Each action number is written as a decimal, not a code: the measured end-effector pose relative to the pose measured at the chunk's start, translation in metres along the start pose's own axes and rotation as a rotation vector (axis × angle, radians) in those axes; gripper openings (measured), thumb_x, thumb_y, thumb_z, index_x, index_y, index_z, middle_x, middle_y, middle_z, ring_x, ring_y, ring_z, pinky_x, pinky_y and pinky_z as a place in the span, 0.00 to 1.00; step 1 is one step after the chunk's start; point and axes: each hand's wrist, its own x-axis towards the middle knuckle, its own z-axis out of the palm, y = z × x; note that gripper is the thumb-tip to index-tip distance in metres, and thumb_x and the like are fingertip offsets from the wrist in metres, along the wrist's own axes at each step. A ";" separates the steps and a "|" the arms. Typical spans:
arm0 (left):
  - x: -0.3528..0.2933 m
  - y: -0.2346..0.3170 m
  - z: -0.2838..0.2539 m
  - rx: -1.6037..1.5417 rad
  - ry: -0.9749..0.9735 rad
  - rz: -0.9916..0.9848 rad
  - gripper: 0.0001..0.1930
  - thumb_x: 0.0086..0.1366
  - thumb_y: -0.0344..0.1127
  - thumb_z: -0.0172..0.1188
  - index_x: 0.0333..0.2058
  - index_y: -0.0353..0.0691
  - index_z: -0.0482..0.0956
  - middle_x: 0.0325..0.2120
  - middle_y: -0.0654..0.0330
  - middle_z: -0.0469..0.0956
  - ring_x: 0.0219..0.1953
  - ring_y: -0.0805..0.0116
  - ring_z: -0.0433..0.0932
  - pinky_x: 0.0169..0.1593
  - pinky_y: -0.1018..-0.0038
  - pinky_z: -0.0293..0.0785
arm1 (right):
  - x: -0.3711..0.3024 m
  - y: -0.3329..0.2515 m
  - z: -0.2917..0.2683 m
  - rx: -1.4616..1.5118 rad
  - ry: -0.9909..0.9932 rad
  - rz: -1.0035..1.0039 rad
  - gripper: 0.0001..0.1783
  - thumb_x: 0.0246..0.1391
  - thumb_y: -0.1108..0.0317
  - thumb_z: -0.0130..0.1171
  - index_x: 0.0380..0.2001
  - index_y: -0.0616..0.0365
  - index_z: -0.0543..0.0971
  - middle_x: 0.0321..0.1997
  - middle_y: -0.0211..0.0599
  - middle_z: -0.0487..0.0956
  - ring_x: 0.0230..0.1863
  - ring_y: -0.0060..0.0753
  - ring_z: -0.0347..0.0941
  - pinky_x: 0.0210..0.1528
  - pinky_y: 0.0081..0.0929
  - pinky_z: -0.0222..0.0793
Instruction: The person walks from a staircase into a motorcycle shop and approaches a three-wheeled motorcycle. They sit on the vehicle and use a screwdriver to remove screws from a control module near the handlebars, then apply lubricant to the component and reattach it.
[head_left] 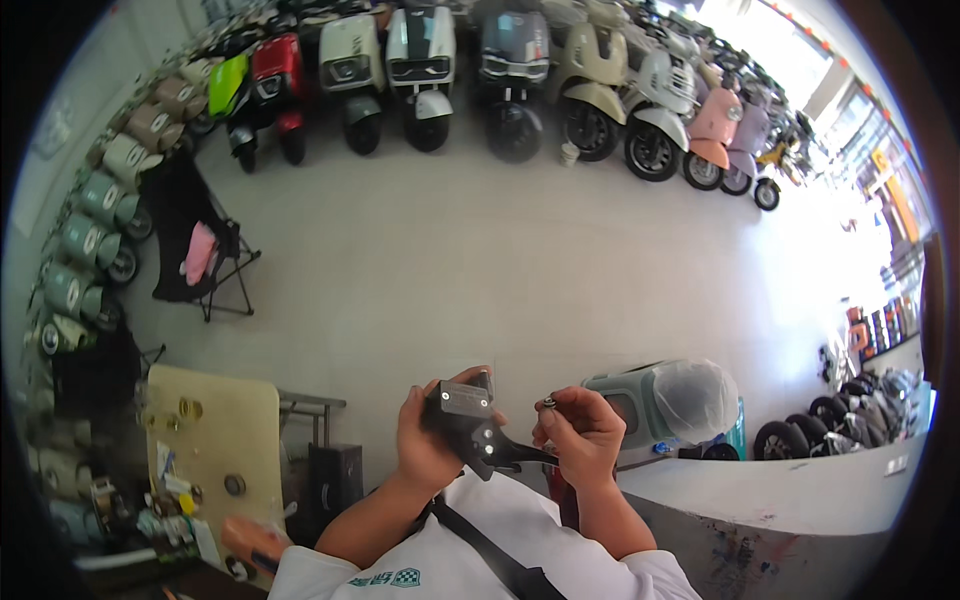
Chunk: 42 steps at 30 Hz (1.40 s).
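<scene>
Held in front of my chest is a black brake lever assembly (464,402), with a boxy reservoir whose lid carries small bright screws. My left hand (424,458) wraps round its reservoir end. From the body, the black lever (522,455) stretches right, passing close to my right hand (588,440); whether they touch I cannot tell. Between my right thumb and fingertips is a small metal fitting (549,402), too tiny to name more exactly. It is apart from the assembly.
A cream table (262,420) with small items stands at the lower left, beside a dark box (336,474). Plastic-wrapped pale green bodywork (640,400) is right of my hands. Scooters (420,75) line the far side; a black folding chair (175,225) stands left. Tyres (785,437) lie right.
</scene>
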 end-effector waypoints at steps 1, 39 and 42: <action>0.024 0.003 0.006 -0.005 -0.025 -0.044 0.31 0.76 0.62 0.43 0.53 0.40 0.80 0.64 0.49 0.72 0.47 0.44 0.84 0.53 0.56 0.80 | 0.012 -0.003 -0.001 -0.024 0.051 0.003 0.11 0.58 0.82 0.66 0.45 0.70 0.81 0.37 0.39 0.86 0.32 0.24 0.82 0.33 0.24 0.81; 0.975 -0.482 0.303 0.615 -0.569 -0.925 0.13 0.75 0.31 0.62 0.54 0.35 0.77 0.44 0.54 0.84 0.44 0.66 0.85 0.49 0.68 0.85 | 0.733 -0.249 -0.591 -1.000 0.650 -0.475 0.10 0.52 0.76 0.72 0.39 0.58 0.85 0.35 0.38 0.86 0.31 0.36 0.82 0.31 0.31 0.77; 1.031 -0.545 0.330 0.696 -0.641 -0.943 0.14 0.76 0.33 0.62 0.56 0.34 0.78 0.46 0.55 0.84 0.46 0.70 0.84 0.51 0.72 0.84 | 0.772 -0.258 -0.655 -1.082 0.770 -0.547 0.11 0.51 0.79 0.72 0.38 0.59 0.86 0.34 0.36 0.86 0.27 0.30 0.80 0.27 0.26 0.74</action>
